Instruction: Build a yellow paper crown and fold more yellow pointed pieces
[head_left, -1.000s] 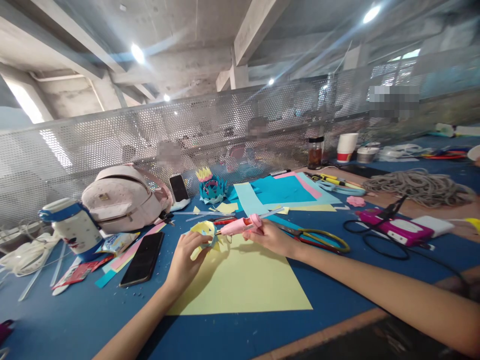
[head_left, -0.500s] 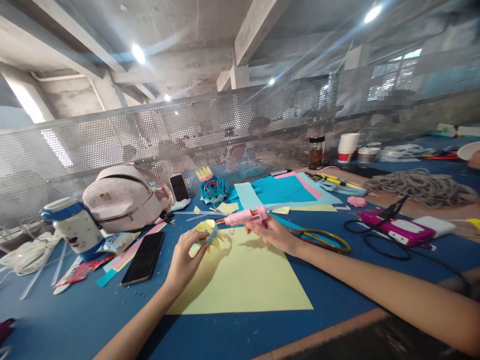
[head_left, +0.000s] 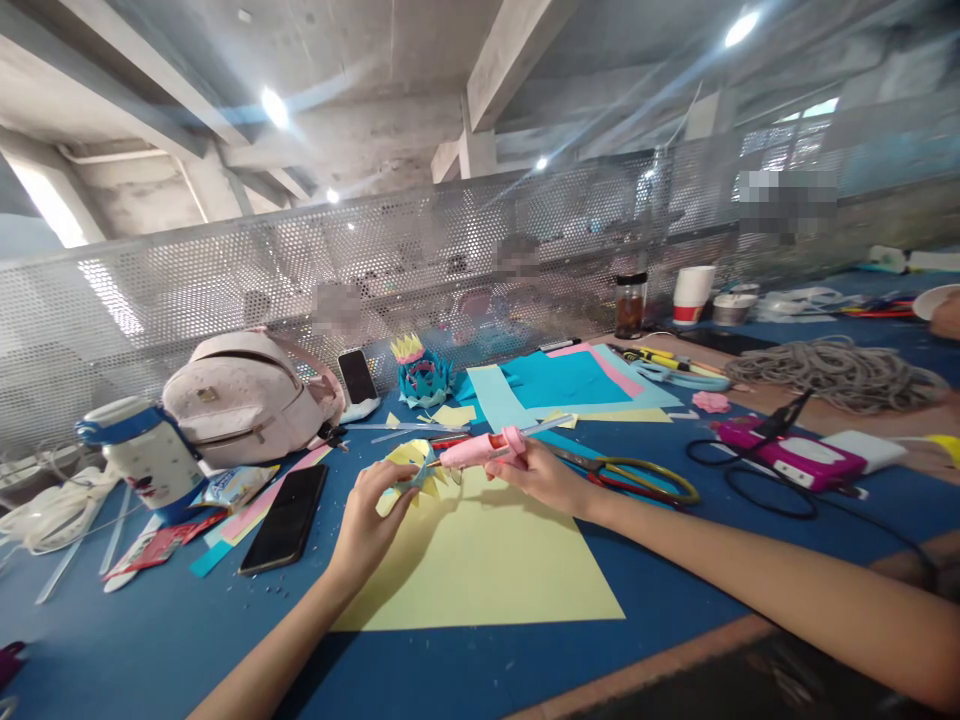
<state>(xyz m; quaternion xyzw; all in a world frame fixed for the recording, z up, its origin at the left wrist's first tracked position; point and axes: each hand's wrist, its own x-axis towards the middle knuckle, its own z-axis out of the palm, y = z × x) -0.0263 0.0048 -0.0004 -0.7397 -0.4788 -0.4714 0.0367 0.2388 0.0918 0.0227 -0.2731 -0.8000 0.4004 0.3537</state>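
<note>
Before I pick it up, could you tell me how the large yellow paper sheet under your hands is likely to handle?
The yellow sheet lies flat and thin, so it is probably light and floppy. On the smooth blue table it may slide when pushed.

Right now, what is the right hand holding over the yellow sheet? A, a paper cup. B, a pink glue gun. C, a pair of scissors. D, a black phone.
B: the right hand grips a pink glue gun, its nozzle aimed at the yellow and blue paper piece pinched in the left hand; the scissors lie on the table beside it.
</note>
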